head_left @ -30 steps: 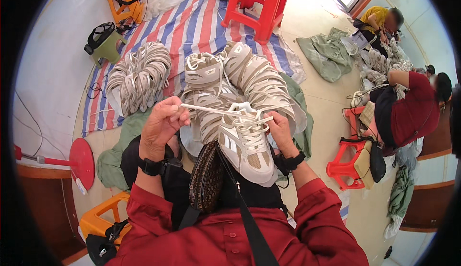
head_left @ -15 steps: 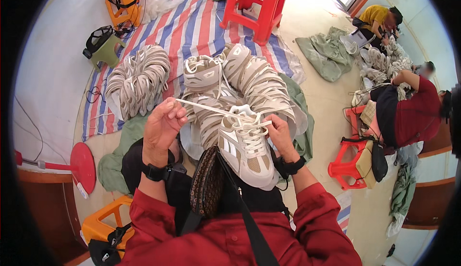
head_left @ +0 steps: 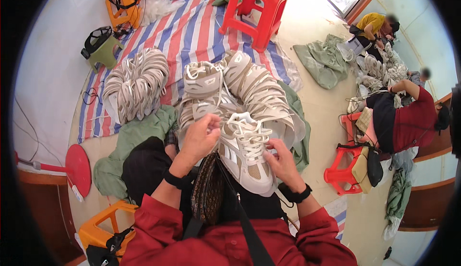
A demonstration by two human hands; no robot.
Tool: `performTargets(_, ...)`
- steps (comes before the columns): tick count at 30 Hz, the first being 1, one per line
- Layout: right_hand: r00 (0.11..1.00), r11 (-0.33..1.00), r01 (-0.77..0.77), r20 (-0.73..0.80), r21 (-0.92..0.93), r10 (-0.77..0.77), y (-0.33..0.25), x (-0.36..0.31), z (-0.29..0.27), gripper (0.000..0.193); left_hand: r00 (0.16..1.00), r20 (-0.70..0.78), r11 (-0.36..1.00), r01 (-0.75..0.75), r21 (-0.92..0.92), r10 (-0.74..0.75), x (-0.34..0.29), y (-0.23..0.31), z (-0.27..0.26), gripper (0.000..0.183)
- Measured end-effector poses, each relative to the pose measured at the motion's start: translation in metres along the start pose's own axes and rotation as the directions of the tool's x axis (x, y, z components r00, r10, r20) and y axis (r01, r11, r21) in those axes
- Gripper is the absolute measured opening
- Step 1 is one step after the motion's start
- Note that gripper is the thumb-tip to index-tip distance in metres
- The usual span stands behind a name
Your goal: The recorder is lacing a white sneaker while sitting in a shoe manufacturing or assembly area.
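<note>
A beige and white sneaker (head_left: 245, 155) rests on my lap, toe toward me, its pale laces (head_left: 252, 139) looped over the tongue. My left hand (head_left: 202, 134) is just left of its collar, fingers loosely bent and apart; no lace shows stretched from it. On the other side, my right hand (head_left: 283, 163) lies against the shoe's edge by the laces, thumb and fingers spread apart. Past the sneaker, similar shoes are packed in a curved row (head_left: 264, 93), with one more shoe (head_left: 204, 78) topping the nearer stack. Another bundle of shoes (head_left: 137, 86) stands to the left.
A striped sheet (head_left: 192, 30) covers the floor ahead, with a red stool (head_left: 257, 11) on it. Green cloth (head_left: 324, 62) lies farther right. At right, people sit among shoes, near a red stool (head_left: 343, 172). A yellow stool (head_left: 103, 223) is at lower left.
My left hand has come down and right toward the sneaker, and the lace it was pulling taut is no longer stretched. My right hand has slid lower along the shoe, off the lace.
</note>
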State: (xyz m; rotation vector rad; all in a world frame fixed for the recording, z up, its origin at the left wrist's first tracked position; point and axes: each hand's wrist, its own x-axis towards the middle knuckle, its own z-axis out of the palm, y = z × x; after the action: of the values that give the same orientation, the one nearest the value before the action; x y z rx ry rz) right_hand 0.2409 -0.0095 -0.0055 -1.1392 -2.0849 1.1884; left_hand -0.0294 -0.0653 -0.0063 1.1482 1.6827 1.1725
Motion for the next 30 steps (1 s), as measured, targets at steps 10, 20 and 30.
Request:
performTargets(10,0.941,0.936,0.234,0.302,-0.262,-0.151,-0.031,-0.060,-0.004,0.086,0.951,0.127,0.872,-0.311,0.378,0.283,-0.007,-0.017,0.020,0.042)
performTargets(20,0.917,0.907,0.334,-0.131,-0.257,-0.376,-0.023,-0.037,-0.015,0.059,0.951,0.235,0.900,-0.274,0.340,0.201,-0.022,-0.003,0.006,0.035)
performTargets(30,0.946,0.944,0.216,-0.186,-0.249,-0.265,-0.035,-0.021,0.010,0.049,0.907,0.081,0.780,-0.398,0.484,0.413,-0.050,-0.010,0.022,0.033)
